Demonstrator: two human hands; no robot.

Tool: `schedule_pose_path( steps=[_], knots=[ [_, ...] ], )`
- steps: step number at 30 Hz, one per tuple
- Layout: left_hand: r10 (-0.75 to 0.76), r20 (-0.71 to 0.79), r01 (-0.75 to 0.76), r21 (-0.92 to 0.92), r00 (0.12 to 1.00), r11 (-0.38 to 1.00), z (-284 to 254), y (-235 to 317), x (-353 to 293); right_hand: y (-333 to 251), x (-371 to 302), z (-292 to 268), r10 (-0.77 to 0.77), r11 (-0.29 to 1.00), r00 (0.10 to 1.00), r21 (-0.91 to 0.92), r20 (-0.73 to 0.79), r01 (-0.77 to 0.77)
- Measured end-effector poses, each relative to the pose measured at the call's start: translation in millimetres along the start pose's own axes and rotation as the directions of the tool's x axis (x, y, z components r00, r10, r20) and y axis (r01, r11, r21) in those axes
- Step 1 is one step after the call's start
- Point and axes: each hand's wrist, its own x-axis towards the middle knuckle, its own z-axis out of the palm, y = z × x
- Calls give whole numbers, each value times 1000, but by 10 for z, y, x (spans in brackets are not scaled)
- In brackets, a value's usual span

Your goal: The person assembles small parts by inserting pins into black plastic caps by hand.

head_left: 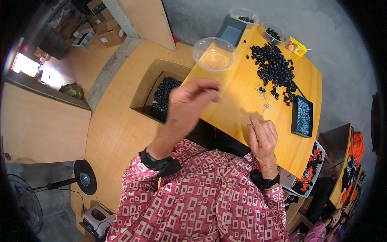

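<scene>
My left hand (189, 101) is raised over the table's left edge, beside the cardboard box (141, 90) of black pieces (165, 92). Its fingers are pinched together, and a small dark piece shows at the fingertips, slightly blurred. My right hand (264, 139) rests low over the near part of the yellow table (229, 117), fingers curled and thumb close to the index finger; whatever it may hold is hidden. Ahead of it lie small silvery metal pieces (267, 106) and a spread pile of small black cylindrical parts (272, 66). A black tray (302, 134) of small metal pieces stands to the right.
A clear plastic bowl (213, 66) sits at the table's left edge. Farther back are a grey tray (231, 31), two more bowls holding black parts (273, 34) and a small yellow box (296, 46). A fan (24, 201) stands at lower left. Another person's hand (335, 217) shows at lower right.
</scene>
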Motion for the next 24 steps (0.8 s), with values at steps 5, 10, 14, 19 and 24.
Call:
schedule_pose_path(
  steps=[5, 10, 14, 19, 24],
  knots=[
    [102, -341, -63, 123, 935, 990, -776, -101, 232, 33, -33, -2, -3, 1000, 1000, -19, 25, 3],
    [161, -479, 152, 550, 863, 822, -1429, -681, 181, 2, -16, 2, -3, 1000, 999, -17, 40, 4],
    [-189, -318, 214, 45, 929, 976, -1298, -583, 68, 13, -64, 5, 26, 1000, 992, 2, 121, -26],
    [-248, -95, 239, -91, 964, 967, -666, -299, 46, 111, -137, 76, 73, 997, 983, 2, 168, -75],
    [-369, 225, 401, -119, 902, 908, -70, -286, 39, 151, -158, 75, 146, 988, 971, 22, 191, -153]
  ],
)
